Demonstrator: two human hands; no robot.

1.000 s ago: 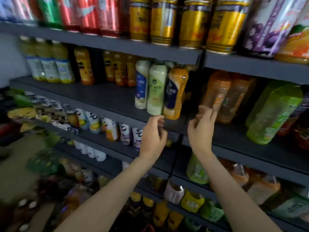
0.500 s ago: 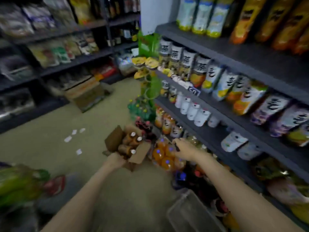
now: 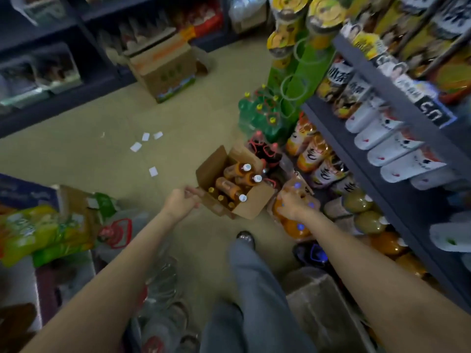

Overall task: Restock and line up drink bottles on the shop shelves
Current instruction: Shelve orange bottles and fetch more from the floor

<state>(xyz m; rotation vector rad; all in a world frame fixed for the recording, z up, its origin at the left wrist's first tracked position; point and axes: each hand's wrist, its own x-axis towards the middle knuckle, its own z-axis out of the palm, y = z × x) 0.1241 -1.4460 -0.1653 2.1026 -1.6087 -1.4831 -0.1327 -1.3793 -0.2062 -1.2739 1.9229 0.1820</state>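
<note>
An open cardboard box (image 3: 251,210) sits low by the floor in the middle of the view, with several amber drink bottles (image 3: 230,186) with white caps lying in it. My left hand (image 3: 179,203) grips the box's near left corner. To the right of the box, my right hand (image 3: 293,203) lies on a shrink-wrapped pack of orange bottles (image 3: 293,229); blur hides whether its fingers hold anything. The dark shop shelves (image 3: 382,80) rise on the right, lined with white bottles (image 3: 397,146) and tea bottles.
A green bottle pack (image 3: 260,115) and a dark one stand on the floor beyond the box. A larger carton (image 3: 165,70) sits by the far shelving. Paper slips (image 3: 145,141) lie on the floor. Green packages (image 3: 43,233) are piled at left. My leg (image 3: 254,289) is below.
My view swung from the upper shelf down to the floor. Both hands left the shelf bottles and dropped to the cardboard box; my left hand took hold of it.
</note>
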